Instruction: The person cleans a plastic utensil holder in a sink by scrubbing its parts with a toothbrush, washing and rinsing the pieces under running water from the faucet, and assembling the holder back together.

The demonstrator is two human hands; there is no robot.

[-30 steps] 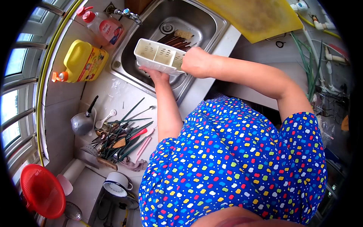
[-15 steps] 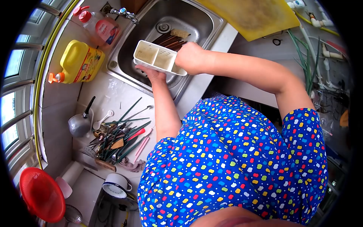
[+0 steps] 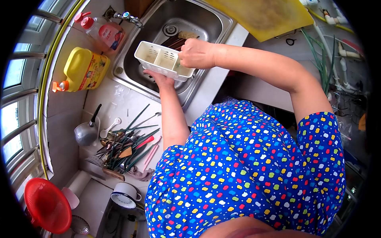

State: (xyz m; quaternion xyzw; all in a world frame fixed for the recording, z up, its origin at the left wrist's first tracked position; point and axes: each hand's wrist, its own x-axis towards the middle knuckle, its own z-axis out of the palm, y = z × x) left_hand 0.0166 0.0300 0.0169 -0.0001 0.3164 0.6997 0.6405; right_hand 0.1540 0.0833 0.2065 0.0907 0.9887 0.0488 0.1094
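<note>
Over the sink (image 3: 133, 65) my left hand (image 3: 160, 78) supports a white plastic cutlery holder (image 3: 149, 61) from below, its fingers under the near side. The holder is tilted, with its divided compartments facing up and slots in its walls. My right hand (image 3: 195, 54) is closed in a fist at the holder's right-hand compartment. What those fingers grip, if anything, is hidden. Behind the holder, brown chopsticks (image 3: 171, 41) lie in the sink beside a tan sponge-like piece (image 3: 188, 35).
A tap (image 3: 131, 18), a pink-topped soap bottle (image 3: 105, 33) and a yellow detergent jug (image 3: 85, 69) stand left of the sink. Heaped on the counter are chopsticks and utensils (image 3: 129, 148), near a grey pot (image 3: 86, 135). A red colander (image 3: 47, 206) sits lower left.
The holder has shifted slightly left and tips a little differently. My right fist has risen and moved left along its compartment. The camera view has shifted slightly.
</note>
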